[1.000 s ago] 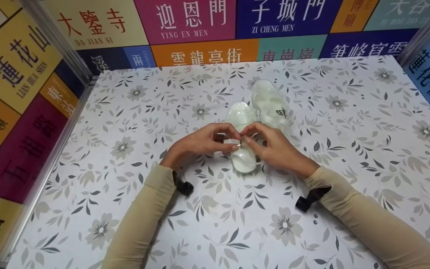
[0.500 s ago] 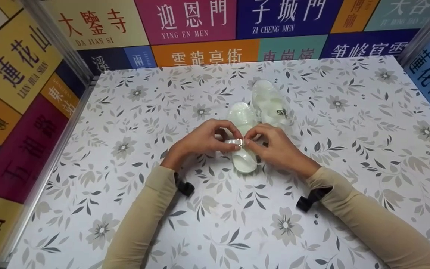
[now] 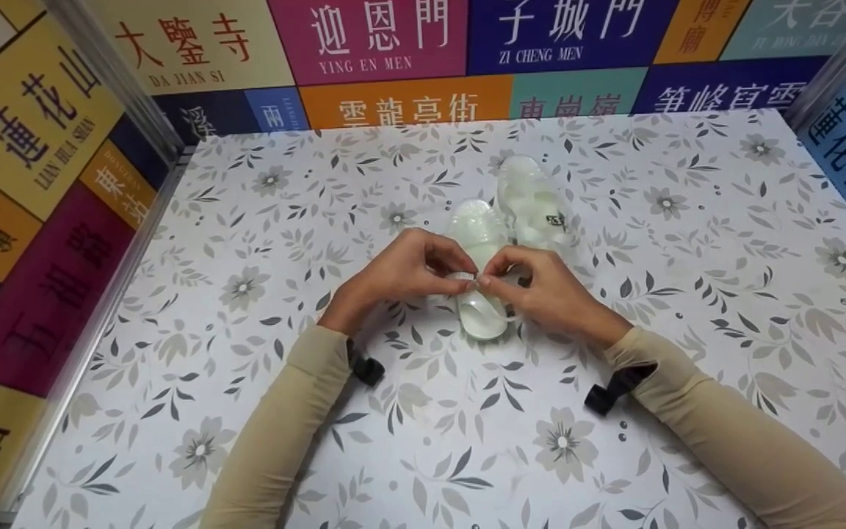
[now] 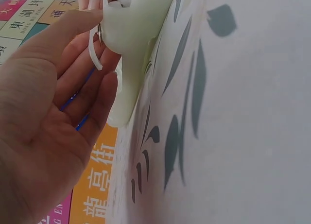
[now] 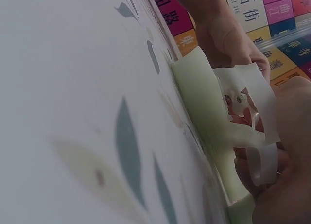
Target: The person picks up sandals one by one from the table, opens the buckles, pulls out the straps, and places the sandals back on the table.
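Observation:
A pale, translucent greenish-white sandal (image 3: 483, 324) lies on the table with its toe pointing away. Over its ankle opening, my left hand (image 3: 410, 266) pinches the sandal strap (image 4: 94, 53) between thumb and index finger, by a small metal buckle (image 4: 100, 34). My right hand (image 3: 549, 288) meets it there, thumb and forefinger pinching the strap at the buckle; the fingertips nearly touch. In the right wrist view a strap loop (image 5: 265, 166) curls beside the right hand's fingers. Exactly how strap and buckle sit together is hidden by the fingertips.
A matching second sandal (image 3: 528, 189), with a small dark label, lies just beyond and right of the first. Leaf-and-flower patterned paper covers the table (image 3: 305, 220). Colourful printed panels (image 3: 386, 37) stand along the back and sides.
The buckle, plainly visible between the hands half a second ago, is now mostly covered by the fingertips. The left hand has risen slightly, and the right fingers have closed in on the buckle.

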The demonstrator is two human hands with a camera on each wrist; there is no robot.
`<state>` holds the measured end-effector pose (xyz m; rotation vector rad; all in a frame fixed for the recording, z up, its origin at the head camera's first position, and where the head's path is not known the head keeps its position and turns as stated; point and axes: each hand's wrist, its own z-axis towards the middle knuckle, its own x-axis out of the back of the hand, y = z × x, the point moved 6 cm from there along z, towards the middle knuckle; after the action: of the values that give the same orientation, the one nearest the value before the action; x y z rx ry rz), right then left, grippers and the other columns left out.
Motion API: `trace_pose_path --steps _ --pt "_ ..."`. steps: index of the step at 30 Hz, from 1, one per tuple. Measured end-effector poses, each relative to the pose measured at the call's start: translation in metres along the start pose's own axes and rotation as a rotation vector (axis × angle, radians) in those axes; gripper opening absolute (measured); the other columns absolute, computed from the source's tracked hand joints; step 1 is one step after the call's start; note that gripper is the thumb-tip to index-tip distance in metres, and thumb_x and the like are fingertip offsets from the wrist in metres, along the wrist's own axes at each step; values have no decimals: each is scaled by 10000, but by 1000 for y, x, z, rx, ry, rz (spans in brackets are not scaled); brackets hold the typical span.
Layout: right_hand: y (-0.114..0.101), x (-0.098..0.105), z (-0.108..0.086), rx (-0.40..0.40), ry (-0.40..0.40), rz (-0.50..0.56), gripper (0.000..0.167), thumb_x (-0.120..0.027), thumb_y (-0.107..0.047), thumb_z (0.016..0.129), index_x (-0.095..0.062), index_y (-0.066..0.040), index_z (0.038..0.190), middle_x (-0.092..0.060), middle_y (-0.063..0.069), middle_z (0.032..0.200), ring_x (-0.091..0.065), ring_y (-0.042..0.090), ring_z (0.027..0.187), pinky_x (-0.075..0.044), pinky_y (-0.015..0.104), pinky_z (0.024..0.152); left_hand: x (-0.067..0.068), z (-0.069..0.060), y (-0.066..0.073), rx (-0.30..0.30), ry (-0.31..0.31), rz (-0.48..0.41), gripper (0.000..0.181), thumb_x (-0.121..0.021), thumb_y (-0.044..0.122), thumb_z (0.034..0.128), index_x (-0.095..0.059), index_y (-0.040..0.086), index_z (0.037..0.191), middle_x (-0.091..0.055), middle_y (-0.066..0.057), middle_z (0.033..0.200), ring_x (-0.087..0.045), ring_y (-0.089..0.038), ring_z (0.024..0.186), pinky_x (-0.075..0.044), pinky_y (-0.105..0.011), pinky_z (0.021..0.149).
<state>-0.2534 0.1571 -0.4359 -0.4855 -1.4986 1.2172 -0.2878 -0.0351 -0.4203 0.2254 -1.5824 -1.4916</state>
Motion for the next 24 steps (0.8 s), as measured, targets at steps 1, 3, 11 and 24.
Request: trace_pose_path --steps 1,3,11,24 --pt "0 0 0 4 0 3 119 -790 -315 1007 -765 -200 1025 -765 -14 1063 -743 204 995 -607 337 874 -1 0 0 0 0 1 139 -868 177 920 -853 144 1054 -834 12 984 -751 -125 871 -625 -302 841" --pt "0 -1 1 11 1 11 112 -795 -302 1003 -762 -195 1005 -768 -18 1058 -744 191 1028 -597 342 908 -2 0 0 2 2 5 128 -853 160 914 -847 147 1041 -829 18 964 -750 -113 869 -622 -286 839" --pt "0 -2 1 15 -6 52 134 -804 -304 999 -744 -187 977 -784 -40 1079 -745 171 1101 -572 337 984 -4 1 -2 9 -26 -53 198 -795 100 930 -826 118 1125 -839 -18 1028 -786 -133 948 -640 -309 885" --pt "1 -1 0 -4 -22 80 165 -823 -327 982 -762 -173 991 -782 -3 1059 -723 228 1034 -586 332 894 -3 1 -2 -32 -38 -8 156 -807 124 947 -838 172 1093 -822 37 1033 -755 -114 911 -628 -300 853"
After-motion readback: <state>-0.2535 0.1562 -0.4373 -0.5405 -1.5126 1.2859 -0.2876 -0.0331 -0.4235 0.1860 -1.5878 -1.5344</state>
